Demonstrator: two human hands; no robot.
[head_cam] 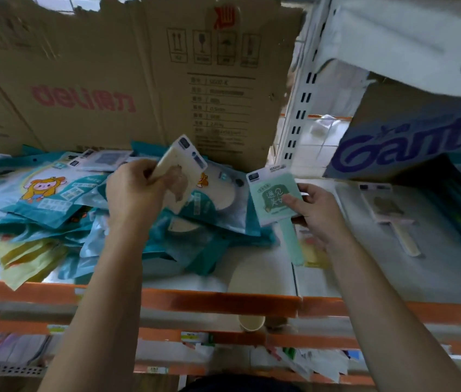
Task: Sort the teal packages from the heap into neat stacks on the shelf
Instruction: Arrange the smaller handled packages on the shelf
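Gripping with the left hand [138, 190] a cream packaged fan [184, 162], fingers curled round its lower part, tilted just above the heap of teal packages [195, 222] at the foot of the deli carton [138, 80]. Pinching with the right hand [314, 210] a mint-green packaged fan [273, 199], thumb across its face, just off the carton's lower right corner, handle pointing away from the carton toward the orange shelf edge [218, 301].

Sprawled along the carton's foot, leftward of both hands: teal packages overlapping at every angle, no common long axis, with yellow packages [25, 258] mixed in at the end farthest from the carton's right corner. Directly under the left hand, so nearer to it; reachable by the right only across the body.

Probably pulling strays out before stacking; no neat stack visible yet.

Room to work, by judgement: bare shelf [266, 267] out from the carton's right corner, between the heap and a pink fan [387, 213] lying flat farther right. Hemmed in by the carton behind, the slotted upright [300, 108] at its right side, and the orange edge in front, where overhanging packages could slide off.
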